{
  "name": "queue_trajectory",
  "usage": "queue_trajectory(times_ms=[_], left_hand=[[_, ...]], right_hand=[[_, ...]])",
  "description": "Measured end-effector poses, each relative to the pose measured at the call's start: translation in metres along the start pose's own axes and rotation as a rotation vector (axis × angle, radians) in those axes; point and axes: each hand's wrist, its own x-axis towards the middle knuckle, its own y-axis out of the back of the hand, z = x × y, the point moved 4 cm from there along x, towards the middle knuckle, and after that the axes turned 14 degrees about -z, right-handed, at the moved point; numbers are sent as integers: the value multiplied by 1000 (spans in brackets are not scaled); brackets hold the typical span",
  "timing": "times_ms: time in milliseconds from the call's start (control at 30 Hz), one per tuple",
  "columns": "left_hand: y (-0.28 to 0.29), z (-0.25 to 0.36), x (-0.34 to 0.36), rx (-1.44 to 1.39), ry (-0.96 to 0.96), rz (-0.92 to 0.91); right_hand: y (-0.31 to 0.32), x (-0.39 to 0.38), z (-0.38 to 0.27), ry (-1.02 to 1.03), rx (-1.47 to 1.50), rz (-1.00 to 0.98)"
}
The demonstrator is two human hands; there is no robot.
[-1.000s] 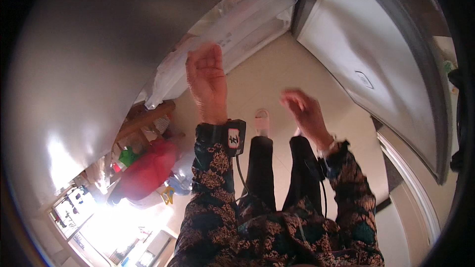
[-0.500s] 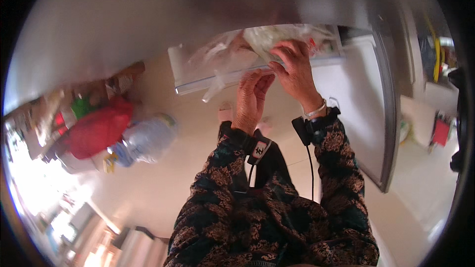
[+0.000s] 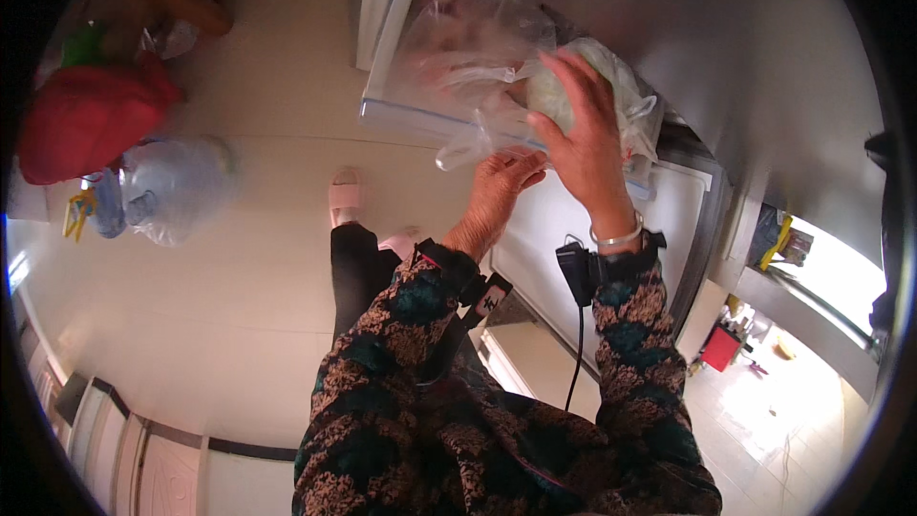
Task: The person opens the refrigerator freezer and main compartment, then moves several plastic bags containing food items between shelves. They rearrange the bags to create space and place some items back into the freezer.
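Observation:
A clear drawer (image 3: 406, 118) is pulled out in front of me, filled with plastic bags. On its left lies a clear plastic bag (image 3: 478, 33) with reddish contents, its loose handle hanging over the front rim. Beside it sits a bag with a round, pale green vegetable (image 3: 548, 100). My left hand (image 3: 497, 199) is at the drawer's front rim, fingers curled together; what they pinch is hidden. My right hand (image 3: 587, 148) reaches over the rim at the pale green vegetable's bag, thumb and fingers apart, gripping nothing that I can see.
An open white door (image 3: 669, 196) with a dark edge stands right of the drawer. On the floor at left are a red bag (image 3: 91, 124) and a clear plastic bag (image 3: 181, 186) with bluish contents. Pink slippers (image 3: 346, 193) are on my feet. A grey panel (image 3: 745, 48) rises beyond the drawer.
The view has turned, so the drawer now slants and more of its contents show. My right hand has opened its fingers over the bags; my left hand stays at the front rim.

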Motion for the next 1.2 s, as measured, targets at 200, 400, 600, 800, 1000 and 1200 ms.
queue_trajectory(times_ms=[200, 400, 600, 800, 1000, 1200], left_hand=[[-3, 5, -5, 98, 44, -17], [10, -18, -2, 81, 180, -66], [20, -32, 16, 228, 187, -73], [7, -10, -2, 297, 167, -59], [-7, 13, -23, 422, 107, -23], [-7, 4, -15, 249, 259, -108]], right_hand=[[-50, 70, 16, -163, 121, -128], [-82, 77, -7, -237, 539, -270], [-41, 83, -57, 63, 265, -37], [-37, 54, -94, 186, 180, -45], [-13, 9, -96, 192, 303, -251], [-1, 31, 16, -24, -372, -103]])
